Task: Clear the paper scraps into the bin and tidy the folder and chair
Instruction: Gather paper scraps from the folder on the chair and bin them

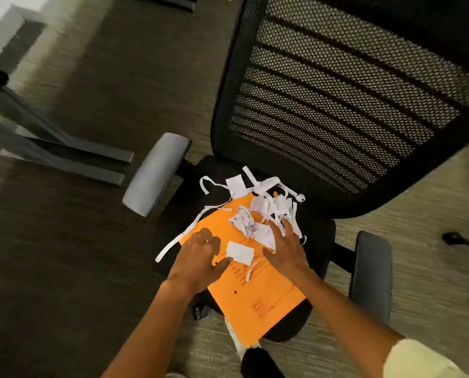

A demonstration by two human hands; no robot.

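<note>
Orange card catches the eye first: the folder (251, 298) lies flat on the seat of the black mesh chair (345, 105), its near corner hanging off the front edge. White paper scraps (260, 214) are heaped on its far end, with a few strips trailing off onto the seat beside the grey armrest (157, 173). Both hands are down on the folder. The left hand (198, 257) has its fingers (222, 264) curled loosely, thumb touching a small white slip (240, 253) but not clearly gripping it. The right hand (285, 246) is spread wide, fingertips pressed into the pile, nothing closed in it. No bin is in sight. The risk I see is in the gathering: loose curls could slide off the slick card onto the carpet, and the overhanging folder might tip if pressed near its front
</note>
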